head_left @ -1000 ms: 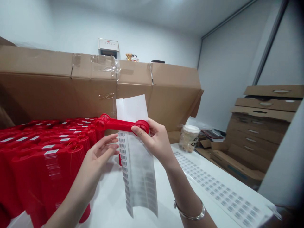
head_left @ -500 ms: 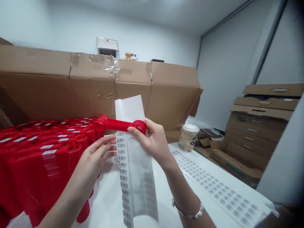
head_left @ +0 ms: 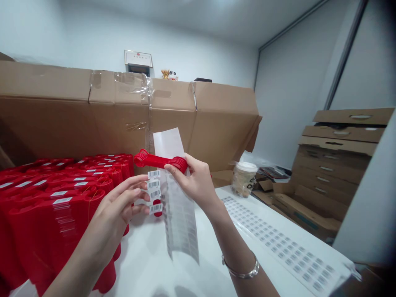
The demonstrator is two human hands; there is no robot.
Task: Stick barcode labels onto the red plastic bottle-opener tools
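Note:
My right hand (head_left: 198, 179) pinches a red plastic double-ended piece (head_left: 159, 161) together with a translucent white label backing sheet (head_left: 168, 143), which hangs down past the hand (head_left: 181, 220). My left hand (head_left: 114, 202) is at the sheet's left side, its fingertips on a short strip of barcode labels (head_left: 154, 192). That strip stands away from the sheet. Below my left arm, stacked red plastic pieces with white labels (head_left: 46, 222) fill the table's left side.
A white table (head_left: 145, 264) runs under my hands, with a barcode label sheet (head_left: 278, 247) on its right. Behind stand large cardboard boxes (head_left: 93, 119), a plastic cup (head_left: 244, 179), and flattened cartons (head_left: 335, 177) at the right.
My left hand has moved up to the sheet and now has a strip of barcode labels lifted away from it. The red piece has turned, and the view has shifted slightly.

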